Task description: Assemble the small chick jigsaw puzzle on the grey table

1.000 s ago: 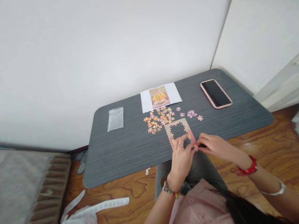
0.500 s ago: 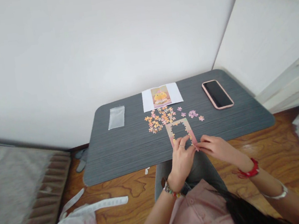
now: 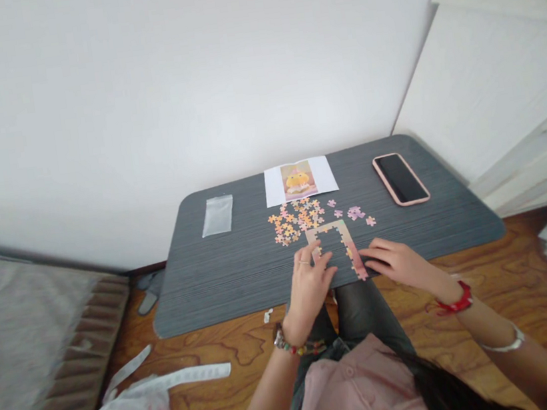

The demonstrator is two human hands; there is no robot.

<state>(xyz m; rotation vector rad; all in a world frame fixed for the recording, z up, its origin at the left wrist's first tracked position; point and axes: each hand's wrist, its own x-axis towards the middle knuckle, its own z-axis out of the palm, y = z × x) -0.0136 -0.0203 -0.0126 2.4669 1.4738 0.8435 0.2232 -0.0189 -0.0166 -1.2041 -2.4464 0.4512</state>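
A partly joined jigsaw puzzle frame (image 3: 356, 264) lies near the table's front edge, its top and two sides visible. My left hand (image 3: 309, 279) rests over its left side with fingers apart, hiding part of that side. At its right edge is my right hand (image 3: 396, 261), fingers stretched toward the pink border and holding nothing that I can see. Loose orange and pink puzzle pieces (image 3: 290, 225) are heaped just beyond the frame. Several purple pieces (image 3: 354, 212) lie to the right of that heap. Behind them is a paper with a printed yellow character (image 3: 297, 180).
A phone in a pink case (image 3: 401, 179) lies at the table's right. On the left sits a clear plastic bag (image 3: 217, 215). The dark table (image 3: 204, 288) stands against a white wall, with a white cabinet (image 3: 505, 94) on the right. Plastic bags lie on the floor.
My left hand has moved left, from the frame's lower right corner to its left side, and its fingers have spread. My right hand has shifted slightly up and right, off the corner.
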